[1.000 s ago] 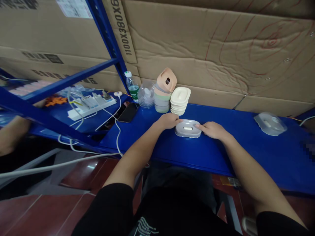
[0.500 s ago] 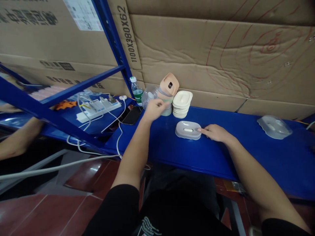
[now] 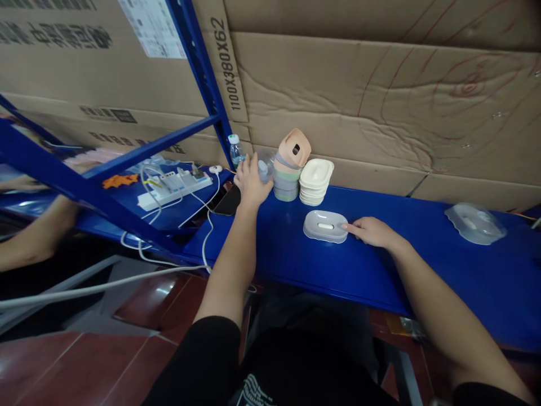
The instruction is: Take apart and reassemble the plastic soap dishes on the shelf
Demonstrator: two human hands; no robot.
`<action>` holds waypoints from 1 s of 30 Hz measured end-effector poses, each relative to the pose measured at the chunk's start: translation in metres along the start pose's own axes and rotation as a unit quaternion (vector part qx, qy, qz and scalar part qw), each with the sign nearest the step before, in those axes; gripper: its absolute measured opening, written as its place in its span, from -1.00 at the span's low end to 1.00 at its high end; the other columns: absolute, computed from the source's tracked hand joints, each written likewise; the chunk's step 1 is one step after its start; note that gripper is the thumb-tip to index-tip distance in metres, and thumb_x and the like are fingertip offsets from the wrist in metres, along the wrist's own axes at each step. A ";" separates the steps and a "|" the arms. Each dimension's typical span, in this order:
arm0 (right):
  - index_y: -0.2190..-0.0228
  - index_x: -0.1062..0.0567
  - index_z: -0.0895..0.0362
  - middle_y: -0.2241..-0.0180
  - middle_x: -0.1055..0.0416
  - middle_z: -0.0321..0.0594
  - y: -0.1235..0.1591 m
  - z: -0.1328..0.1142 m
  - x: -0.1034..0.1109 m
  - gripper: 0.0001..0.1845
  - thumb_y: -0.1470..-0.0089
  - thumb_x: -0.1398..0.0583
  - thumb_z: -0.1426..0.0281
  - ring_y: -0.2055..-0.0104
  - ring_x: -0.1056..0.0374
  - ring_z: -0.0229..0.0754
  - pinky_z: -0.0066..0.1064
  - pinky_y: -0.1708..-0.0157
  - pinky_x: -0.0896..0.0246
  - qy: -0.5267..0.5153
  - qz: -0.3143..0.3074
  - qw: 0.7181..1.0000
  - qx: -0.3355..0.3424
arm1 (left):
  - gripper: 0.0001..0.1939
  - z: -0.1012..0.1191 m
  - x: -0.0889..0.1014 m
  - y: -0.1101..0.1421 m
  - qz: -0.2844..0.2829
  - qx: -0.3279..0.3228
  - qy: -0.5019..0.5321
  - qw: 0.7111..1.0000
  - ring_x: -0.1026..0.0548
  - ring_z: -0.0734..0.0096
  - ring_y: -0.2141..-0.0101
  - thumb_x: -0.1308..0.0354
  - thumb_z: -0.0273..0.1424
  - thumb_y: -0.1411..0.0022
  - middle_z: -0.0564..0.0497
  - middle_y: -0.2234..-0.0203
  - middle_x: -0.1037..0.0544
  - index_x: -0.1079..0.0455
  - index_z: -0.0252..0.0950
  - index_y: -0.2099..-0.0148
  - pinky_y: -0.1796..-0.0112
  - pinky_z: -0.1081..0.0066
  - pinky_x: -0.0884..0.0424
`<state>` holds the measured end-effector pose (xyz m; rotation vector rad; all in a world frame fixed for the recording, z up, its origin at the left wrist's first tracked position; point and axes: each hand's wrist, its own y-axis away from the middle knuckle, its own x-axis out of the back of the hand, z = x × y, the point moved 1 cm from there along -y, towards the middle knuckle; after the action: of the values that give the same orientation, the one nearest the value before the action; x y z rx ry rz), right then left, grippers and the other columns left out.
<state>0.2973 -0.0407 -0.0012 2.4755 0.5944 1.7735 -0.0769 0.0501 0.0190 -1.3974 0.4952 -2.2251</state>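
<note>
In front of me a shallow grey plastic lid (image 3: 316,230), rounded and oblong with a white piece in its middle, lies on a wavy clear rim. My right hand (image 3: 374,231) grips its right edge, one digit on top and the others curled beside it. My left hand (image 3: 252,183), fingers spread, is over the clear plastic domes (image 3: 266,160) at the back; whether it touches them I cannot tell. Right of the domes rises a stack of grey and green pieces (image 3: 286,189) with a tilted peach lid (image 3: 291,145) on top. Beside it stand several stacked cream lids (image 3: 315,179).
A water bottle (image 3: 235,149) and a dark phone (image 3: 228,202) are at the left, near a power strip (image 3: 173,192) with white cables. A blue frame post (image 3: 203,67) rises there. Another clear cover (image 3: 475,224) lies far right. Another person's arm (image 3: 46,231) shows at far left.
My left hand has let go of the grey lid and moved back and left to the clear domes, its fingers spreading. My right hand has stayed at the lid's right edge.
</note>
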 end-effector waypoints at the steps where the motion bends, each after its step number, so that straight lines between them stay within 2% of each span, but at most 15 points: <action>1: 0.55 -0.51 0.09 0.51 -0.54 -0.13 0.000 0.000 0.000 -0.16 -0.21 0.08 -0.33 0.45 -0.41 -0.11 -0.33 0.43 -0.08 -0.001 0.003 1.000 0.006 | -0.07 0.000 0.000 0.000 -0.007 -0.010 -0.006 1.000 -0.03 -0.20 -0.44 -0.26 -0.20 -0.23 -0.19 -0.50 -0.05 0.03 -0.14 -0.54 -0.32 -0.20 -0.08; 3: 0.55 -0.51 0.09 0.49 -0.54 -0.13 0.000 0.000 0.000 -0.15 -0.20 0.09 -0.34 0.46 -0.40 -0.12 -0.32 0.43 -0.08 0.000 0.009 1.000 0.013 | -0.12 -0.001 0.001 0.001 -0.011 -0.028 -0.015 0.999 -0.04 -0.16 -0.44 -0.22 -0.23 -0.26 -0.16 -0.50 -0.06 0.01 -0.13 -0.54 -0.32 -0.18 -0.08; 10: 0.53 -0.52 0.10 0.52 -0.52 -0.14 0.002 -0.003 0.001 -0.16 -0.21 0.08 -0.33 0.48 -0.39 -0.12 -0.33 0.44 -0.08 -0.010 0.008 1.000 0.010 | -0.44 0.002 0.006 0.002 0.026 -0.038 -0.034 0.998 -0.20 -0.04 -0.38 -0.19 -0.27 -0.33 -0.12 -0.42 -0.26 -0.31 -0.09 -0.35 -0.29 -0.09 -0.14; 18: 0.52 -0.52 0.09 0.50 -0.53 -0.14 0.003 -0.003 0.002 -0.16 -0.21 0.08 -0.34 0.46 -0.40 -0.13 -0.33 0.43 -0.08 -0.011 0.009 1.000 0.013 | -0.42 0.002 0.013 0.001 0.079 0.006 -0.006 0.997 -0.21 -0.05 -0.38 -0.22 -0.19 -0.34 -0.16 -0.41 -0.27 -0.29 -0.10 -0.35 -0.30 -0.09 -0.10; 22: 0.51 -0.52 0.10 0.49 -0.53 -0.14 0.002 -0.002 0.001 -0.16 -0.22 0.08 -0.34 0.46 -0.40 -0.14 -0.34 0.43 -0.07 -0.009 0.008 1.000 0.010 | -0.41 0.006 0.019 0.002 0.117 0.030 0.039 0.992 -0.17 -0.09 -0.39 -0.22 -0.12 -0.35 -0.19 -0.41 -0.25 -0.27 -0.13 -0.35 -0.32 -0.10 -0.04; 24: 0.51 -0.52 0.10 0.50 -0.53 -0.14 0.002 -0.002 0.001 -0.16 -0.22 0.08 -0.33 0.46 -0.40 -0.13 -0.34 0.44 -0.07 -0.006 0.009 1.000 0.010 | -0.40 0.007 0.021 0.003 0.163 0.040 0.084 0.982 -0.17 -0.10 -0.38 -0.22 -0.09 -0.34 -0.23 -0.38 -0.28 -0.27 -0.17 -0.33 -0.32 -0.11 -0.04; 27: 0.51 -0.53 0.10 0.50 -0.53 -0.13 0.002 -0.003 0.001 -0.17 -0.22 0.08 -0.33 0.46 -0.41 -0.12 -0.33 0.43 -0.08 -0.006 0.007 1.000 0.013 | -0.42 0.006 0.020 0.002 0.258 0.030 0.179 0.949 -0.32 -0.04 -0.29 -0.14 0.03 -0.37 -0.27 -0.24 -0.42 -0.30 -0.25 -0.23 -0.30 -0.05 -0.12; 29: 0.51 -0.53 0.10 0.48 -0.54 -0.12 0.003 -0.003 0.001 -0.19 -0.23 0.06 -0.31 0.45 -0.42 -0.11 -0.33 0.43 -0.09 -0.007 0.009 1.000 0.016 | -0.39 0.008 0.016 0.002 0.296 0.002 0.260 0.919 -0.45 0.06 -0.17 0.05 0.17 -0.42 -0.25 -0.11 -0.51 -0.33 -0.27 -0.12 -0.22 0.03 -0.27; 30: 0.50 -0.53 0.09 0.47 -0.55 -0.12 0.003 -0.002 0.001 -0.21 -0.24 0.05 -0.29 0.44 -0.43 -0.11 -0.33 0.43 -0.10 -0.008 0.016 1.000 0.018 | -0.33 0.011 0.014 0.002 0.298 -0.012 0.304 0.905 -0.52 0.11 -0.09 0.18 0.22 -0.43 -0.23 -0.04 -0.54 -0.33 -0.26 -0.05 -0.15 0.08 -0.36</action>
<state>0.2965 -0.0437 0.0015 2.5343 0.5934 1.7688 -0.0722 0.0397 0.0327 -0.4134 1.0034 -2.0743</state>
